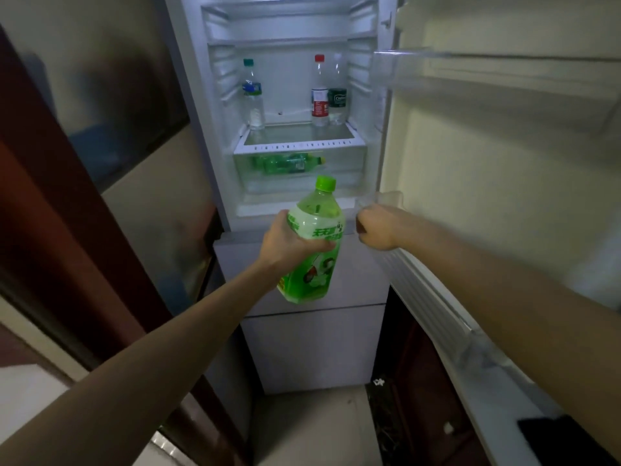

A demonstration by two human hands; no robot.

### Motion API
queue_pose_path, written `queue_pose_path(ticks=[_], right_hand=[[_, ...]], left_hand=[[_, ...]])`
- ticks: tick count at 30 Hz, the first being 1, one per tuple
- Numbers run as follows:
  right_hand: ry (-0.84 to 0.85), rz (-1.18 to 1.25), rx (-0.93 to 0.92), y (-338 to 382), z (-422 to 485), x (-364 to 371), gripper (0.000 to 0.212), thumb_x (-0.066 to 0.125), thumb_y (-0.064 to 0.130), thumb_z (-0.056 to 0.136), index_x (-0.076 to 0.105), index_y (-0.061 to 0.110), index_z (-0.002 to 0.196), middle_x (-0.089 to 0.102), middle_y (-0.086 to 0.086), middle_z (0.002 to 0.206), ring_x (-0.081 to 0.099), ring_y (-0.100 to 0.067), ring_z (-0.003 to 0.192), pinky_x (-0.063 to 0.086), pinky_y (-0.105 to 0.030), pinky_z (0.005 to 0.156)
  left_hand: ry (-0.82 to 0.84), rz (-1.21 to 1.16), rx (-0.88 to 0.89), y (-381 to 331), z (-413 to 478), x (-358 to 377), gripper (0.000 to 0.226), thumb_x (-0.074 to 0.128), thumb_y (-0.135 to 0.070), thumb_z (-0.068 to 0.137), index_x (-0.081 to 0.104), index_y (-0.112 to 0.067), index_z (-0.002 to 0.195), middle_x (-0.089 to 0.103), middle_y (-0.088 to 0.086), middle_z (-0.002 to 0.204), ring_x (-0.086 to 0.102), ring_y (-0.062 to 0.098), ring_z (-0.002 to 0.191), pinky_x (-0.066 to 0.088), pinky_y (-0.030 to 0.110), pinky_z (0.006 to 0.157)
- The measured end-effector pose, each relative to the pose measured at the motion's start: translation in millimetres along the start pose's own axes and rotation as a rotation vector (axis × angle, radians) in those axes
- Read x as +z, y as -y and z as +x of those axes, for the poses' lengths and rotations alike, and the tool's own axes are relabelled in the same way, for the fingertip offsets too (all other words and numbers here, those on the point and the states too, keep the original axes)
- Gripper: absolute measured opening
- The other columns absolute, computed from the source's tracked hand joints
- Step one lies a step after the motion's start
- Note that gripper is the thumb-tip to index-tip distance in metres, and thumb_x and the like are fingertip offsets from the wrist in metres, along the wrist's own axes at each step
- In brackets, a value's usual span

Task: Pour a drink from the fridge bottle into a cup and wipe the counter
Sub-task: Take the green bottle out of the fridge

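- fridge (pixel 221 79) stands open.
- fridge door (pixel 487 163) is swung to the right; right hand (pixel 376 228) curls round its lower inner edge.
- green bottle (pixel 314 264) is outside, before the fridge's front edge, nearly upright, left hand (pixel 285 242) gripping its middle.

Both arms reach forward, bare and nearly straight. The left arm (pixel 151 358) comes up from the lower left corner of the view and runs to the centre. At its end the left hand (pixel 289 245) has the back of the hand turned left, and its fingers wrap round the middle of a green bottle (pixel 312 277), holding it roughly upright with the cap tilted slightly right. The right arm (pixel 504 284) enters from the right edge and angles up and to the left. The right hand (pixel 378 230) sits just right of the left hand, level with it. Its knuckles face the viewer and its fingers curl over the lower inner edge of the fridge door (pixel 470 183).
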State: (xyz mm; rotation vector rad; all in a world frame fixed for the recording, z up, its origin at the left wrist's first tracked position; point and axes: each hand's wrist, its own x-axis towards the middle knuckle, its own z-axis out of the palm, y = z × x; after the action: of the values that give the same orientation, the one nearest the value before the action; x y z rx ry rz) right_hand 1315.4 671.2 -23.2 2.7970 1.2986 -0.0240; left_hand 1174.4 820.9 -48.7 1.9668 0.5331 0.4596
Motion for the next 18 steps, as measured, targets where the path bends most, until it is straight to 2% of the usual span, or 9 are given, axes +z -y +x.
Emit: queue_pose_path(ticks=[2, 5, 8, 11, 15, 18], right_hand=[[0.003, -0.002, -0.005, 1.8, -17.3, -0.1, 0.017, 0.050, 0.016, 0.087, 0.058, 0.009, 0.074, 0.062, -0.017, 0.091, 0.062, -0.033, 0.084, 0.055, -0.038, 0.076], [0.003, 0.001, -0.001, 3.0, -43.1, 1.6, 0.018, 0.049, 0.015, 0.088, 0.057, 0.007, 0.074, 0.061, -0.016, 0.088, 0.061, -0.032, 0.082, 0.054, -0.039, 0.076], [0.000, 0.004, 0.023, 3.9, -72.7, 3.3, 0.023, 0.048, 0.017, 0.089, 0.066, 0.002, 0.089, 0.064, -0.016, 0.097, 0.063, -0.033, 0.088, 0.054, -0.041, 0.080], [-0.001, -0.017, 0.043, 9.9, -108.8, 6.9, 0.026, 0.049, 0.018, 0.089, 0.068, 0.005, 0.099, 0.064, -0.015, 0.103, 0.062, -0.032, 0.092, 0.054, -0.041, 0.082], [-0.023, -0.083, 0.070, 22.6, -163.6, 16.0, 0.026, 0.048, 0.020, 0.091, 0.066, 0.008, 0.104, 0.061, -0.013, 0.110, 0.060, -0.032, 0.098, 0.051, -0.040, 0.084], [-0.093, -0.142, 0.075, 31.1, -209.6, 21.7, 0.028, 0.045, 0.021, 0.094, 0.065, 0.008, 0.109, 0.058, -0.012, 0.114, 0.057, -0.033, 0.102, 0.045, -0.037, 0.083]], left_hand=[[0.014, 0.014, -0.001, -2.8, -12.9, 0.6, 0.090, 0.089, -0.055, 0.035, 0.059, -0.022, 0.113, 0.072, -0.006, 0.105, 0.069, 0.015, 0.097, 0.059, 0.044, 0.086], [0.035, 0.024, 0.011, -6.7, -29.7, 0.5, 0.083, 0.094, -0.043, 0.046, 0.057, -0.020, 0.116, 0.070, -0.004, 0.108, 0.067, 0.016, 0.099, 0.058, 0.041, 0.086], [0.082, 0.032, 0.031, -11.4, -47.2, -0.2, 0.083, 0.094, -0.046, 0.044, 0.059, -0.022, 0.116, 0.071, -0.007, 0.106, 0.068, 0.014, 0.098, 0.058, 0.040, 0.086], [0.112, 0.010, 0.049, -12.0, -70.7, 2.0, 0.085, 0.093, -0.047, 0.039, 0.061, -0.022, 0.114, 0.072, -0.008, 0.105, 0.068, 0.013, 0.097, 0.058, 0.039, 0.087], [0.194, 0.010, 0.098, -5.9, -113.2, 9.9, 0.067, 0.094, -0.037, 0.050, 0.063, -0.024, 0.108, 0.071, -0.007, 0.104, 0.068, 0.014, 0.097, 0.055, 0.033, 0.085], [0.231, 0.069, 0.115, 0.4, -144.4, 25.5, 0.079, 0.093, -0.040, 0.052, 0.055, -0.020, 0.118, 0.067, -0.004, 0.111, 0.063, 0.017, 0.101, 0.054, 0.035, 0.089]])
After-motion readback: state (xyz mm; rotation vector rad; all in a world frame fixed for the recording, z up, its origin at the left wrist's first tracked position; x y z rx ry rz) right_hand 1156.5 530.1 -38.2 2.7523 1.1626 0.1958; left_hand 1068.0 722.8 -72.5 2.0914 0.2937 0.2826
